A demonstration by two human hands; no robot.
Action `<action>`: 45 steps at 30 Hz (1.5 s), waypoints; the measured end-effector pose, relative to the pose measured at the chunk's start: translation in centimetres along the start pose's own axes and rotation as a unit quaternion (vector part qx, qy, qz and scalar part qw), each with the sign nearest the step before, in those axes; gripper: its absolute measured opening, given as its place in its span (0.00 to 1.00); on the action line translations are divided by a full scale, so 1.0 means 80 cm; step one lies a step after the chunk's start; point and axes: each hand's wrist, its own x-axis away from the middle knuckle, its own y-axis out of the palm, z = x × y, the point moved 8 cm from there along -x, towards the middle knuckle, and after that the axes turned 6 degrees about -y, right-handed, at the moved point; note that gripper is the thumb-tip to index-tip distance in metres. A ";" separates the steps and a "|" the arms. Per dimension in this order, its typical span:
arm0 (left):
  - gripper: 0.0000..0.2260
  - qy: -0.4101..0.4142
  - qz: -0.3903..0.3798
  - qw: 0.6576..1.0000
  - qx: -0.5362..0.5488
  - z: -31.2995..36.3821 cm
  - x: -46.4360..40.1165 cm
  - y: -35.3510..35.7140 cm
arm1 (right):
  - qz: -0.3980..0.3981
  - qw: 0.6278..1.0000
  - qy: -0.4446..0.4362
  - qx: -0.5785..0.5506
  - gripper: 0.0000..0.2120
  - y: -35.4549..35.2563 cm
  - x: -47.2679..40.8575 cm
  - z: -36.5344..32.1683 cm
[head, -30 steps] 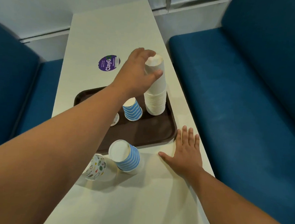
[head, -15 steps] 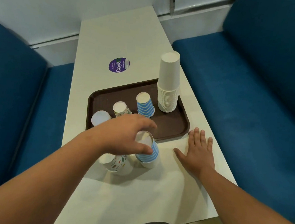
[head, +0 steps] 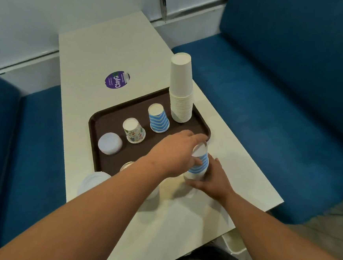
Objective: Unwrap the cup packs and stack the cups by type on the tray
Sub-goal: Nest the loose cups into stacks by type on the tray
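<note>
Right hand [head: 214,179] has joined left hand [head: 177,153], both gripping the striped cup pack [head: 198,164]

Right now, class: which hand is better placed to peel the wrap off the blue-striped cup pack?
The left hand: its grip sits at the top of the wrapped blue-striped paper cup pack, while the right hand steadies the base on the white table.

Paper cups upside down on a dark brown plastic tray [head: 105,120].
A tall white stack [head: 181,89] stands at its far right corner; a blue-striped cup [head: 158,118], a patterned cup [head: 134,131] and a low white stack [head: 110,143] run leftward; another blue-striped stack [head: 199,165] stands off its near right corner.
</note>
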 end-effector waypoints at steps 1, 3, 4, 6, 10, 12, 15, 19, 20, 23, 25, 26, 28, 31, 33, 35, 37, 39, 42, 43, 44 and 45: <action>0.29 -0.004 0.000 1.000 0.007 0.002 -0.001 0.001 | 0.010 1.000 0.002 -0.026 0.34 -0.002 -0.001 -0.004; 0.29 -0.014 0.011 1.000 0.014 0.000 -0.001 -0.003 | 0.018 0.998 0.001 -0.054 0.30 -0.006 -0.005 -0.010; 0.28 -0.018 0.020 0.999 0.017 -0.003 0.000 -0.008 | 0.011 0.998 -0.002 -0.055 0.28 -0.006 -0.008 -0.012; 0.28 -0.026 0.047 0.998 0.029 -0.010 0.004 -0.018 | -0.010 0.998 -0.012 -0.054 0.27 -0.006 -0.017 -0.016; 0.28 -0.047 0.092 0.994 0.047 -0.019 0.009 -0.033 | -0.018 0.998 -0.050 -0.033 0.28 -0.004 -0.032 -0.012; 0.27 -0.046 0.123 0.989 0.066 -0.019 0.013 -0.037 | -0.013 0.997 -0.072 -0.019 0.27 -0.005 -0.037 -0.008; 0.26 -0.045 0.162 0.982 0.085 -0.017 0.017 -0.042 | -0.014 0.995 -0.103 0.000 0.26 -0.005 -0.041 -0.014; 0.28 -0.047 0.205 0.970 0.118 -0.022 0.021 -0.049 | -0.014 0.993 -0.115 0.007 0.27 -0.009 -0.041 -0.018; 0.27 -0.038 0.226 0.964 0.138 -0.023 0.023 -0.053 | -0.016 0.993 -0.118 0.021 0.28 -0.010 -0.042 -0.020; 0.19 -0.021 0.297 0.926 0.232 -0.033 0.034 -0.077 | -0.014 0.991 -0.119 0.053 0.31 -0.012 -0.045 -0.021; 0.13 -0.035 0.350 0.897 0.268 -0.052 0.040 -0.098 | -0.017 0.991 -0.113 0.072 0.31 -0.012 -0.045 -0.020; 0.12 -0.055 0.376 0.883 0.274 -0.066 0.040 -0.107 | -0.020 0.990 -0.111 0.085 0.30 -0.011 -0.045 -0.019; 0.12 -0.113 0.408 0.866 0.265 -0.100 0.033 -0.121 | -0.024 0.988 -0.104 0.115 0.29 -0.010 -0.046 -0.017; 0.14 -0.188 0.390 0.880 0.198 -0.140 0.000 -0.122 | -0.011 0.987 -0.096 0.130 0.28 -0.011 -0.046 -0.015; 0.15 -0.202 0.362 0.895 0.163 -0.154 -0.030 -0.119 | -0.003 0.987 -0.102 0.125 0.28 -0.012 -0.046 -0.017; 0.16 -0.213 0.334 0.908 0.136 -0.164 -0.058 -0.114 | 0.002 0.987 -0.107 0.123 0.28 -0.013 -0.046 -0.020; 0.17 -0.226 0.300 0.918 0.123 -0.176 -0.081 -0.101 | 0.005 0.985 -0.115 0.126 0.28 -0.013 -0.046 -0.021; 0.17 -0.239 0.251 0.931 0.112 -0.184 -0.099 -0.082 | 0.001 0.985 -0.118 0.123 0.27 -0.011 -0.047 -0.021; 0.20 -0.257 0.142 0.953 0.073 -0.193 -0.112 -0.047 | -0.004 0.985 -0.119 0.127 0.27 -0.009 -0.048 -0.019; 0.21 -0.259 0.122 0.956 0.068 -0.194 -0.110 -0.041 | -0.003 0.985 -0.115 0.127 0.27 -0.010 -0.048 -0.019; 0.22 -0.254 0.120 0.957 0.070 -0.190 -0.106 -0.043 | 0.000 0.986 -0.113 0.124 0.26 -0.011 -0.048 -0.018; 0.22 -0.244 0.134 0.957 0.077 -0.183 -0.098 -0.050 | 0.001 0.986 -0.112 0.121 0.26 -0.011 -0.047 -0.017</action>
